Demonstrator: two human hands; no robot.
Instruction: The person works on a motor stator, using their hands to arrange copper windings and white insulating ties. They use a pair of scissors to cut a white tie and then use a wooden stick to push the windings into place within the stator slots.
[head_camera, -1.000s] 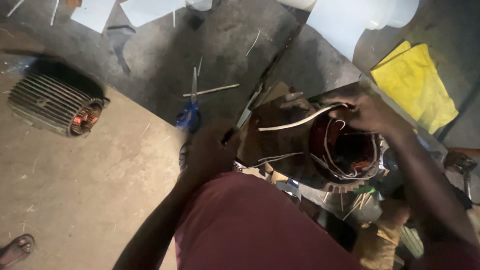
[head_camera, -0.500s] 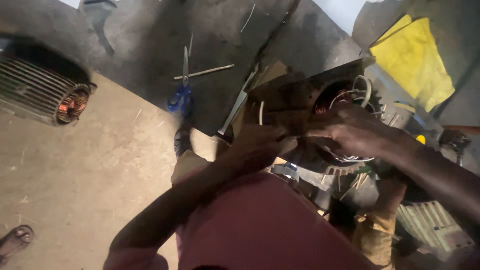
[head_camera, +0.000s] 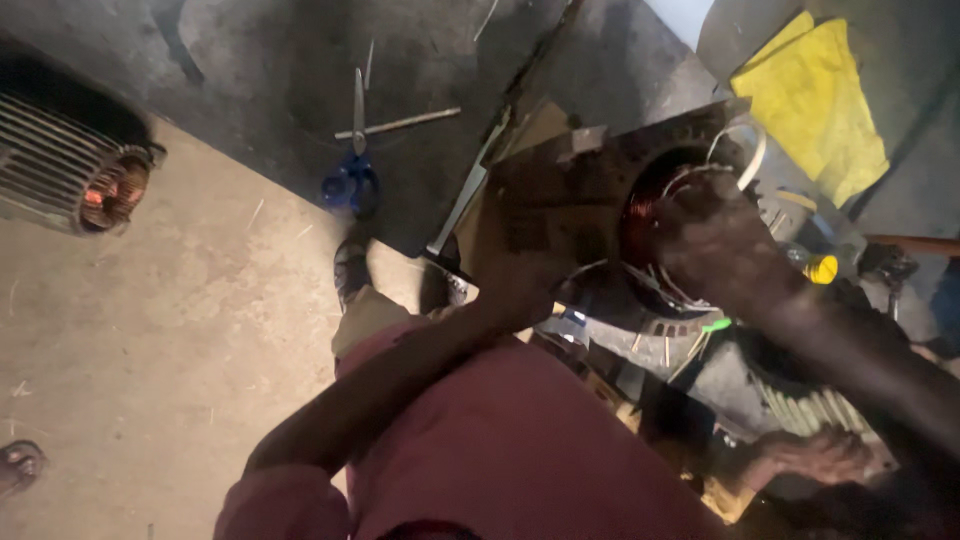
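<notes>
Dim workshop floor (head_camera: 180, 330) of dusty concrete: a motor stator (head_camera: 640, 215) sits before the seated person. Left hand (head_camera: 520, 285) presses flat on its dark housing; right hand (head_camera: 715, 235), fingers curled, grips the copper windings (head_camera: 640, 205) inside. Blue-handled scissors (head_camera: 353, 170) lie nearby.

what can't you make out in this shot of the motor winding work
Head view:
- Right hand covers the stator's bore; grip hidden.
- Left hand dark and blurred; fingers indistinct.
- Finned motor cut off by the left edge.
- Another person's hand lies in shadow.
</notes>
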